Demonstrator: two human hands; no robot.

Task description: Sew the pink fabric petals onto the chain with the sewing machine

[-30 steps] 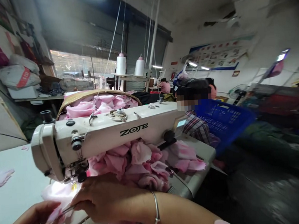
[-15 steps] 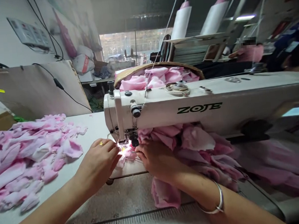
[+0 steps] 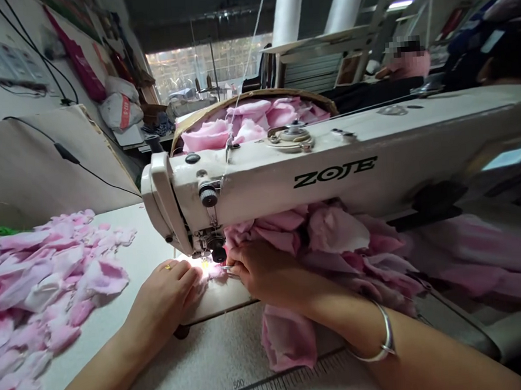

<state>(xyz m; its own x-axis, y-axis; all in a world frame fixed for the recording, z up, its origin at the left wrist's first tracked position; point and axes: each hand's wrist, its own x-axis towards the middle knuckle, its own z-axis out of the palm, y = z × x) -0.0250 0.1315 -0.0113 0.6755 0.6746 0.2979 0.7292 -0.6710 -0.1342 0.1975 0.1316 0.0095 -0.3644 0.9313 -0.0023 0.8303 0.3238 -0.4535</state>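
A white ZOJE sewing machine [image 3: 330, 173] stands across the table. My left hand [image 3: 163, 298], a ring on one finger, lies flat on a small pink fabric piece [image 3: 214, 272] just left of the lit needle [image 3: 203, 263]. My right hand [image 3: 265, 271], with a silver bangle at the wrist, sits right of the needle with its fingers curled, pinching a small metal tool against the same piece. A heap of pink petal-shaped pieces [image 3: 334, 243] fills the space under the machine arm beside my right hand.
A pile of loose pink fabric pieces [image 3: 41, 291] covers the table at the left. A round basket of pink pieces [image 3: 251, 116] stands behind the machine, with two white thread cones [image 3: 287, 11] above. Other people sit at the far right.
My view swung from the right of the room to the needle area. Both hands moved up from the table's front edge to the presser foot, and they have stayed there for the last half second.
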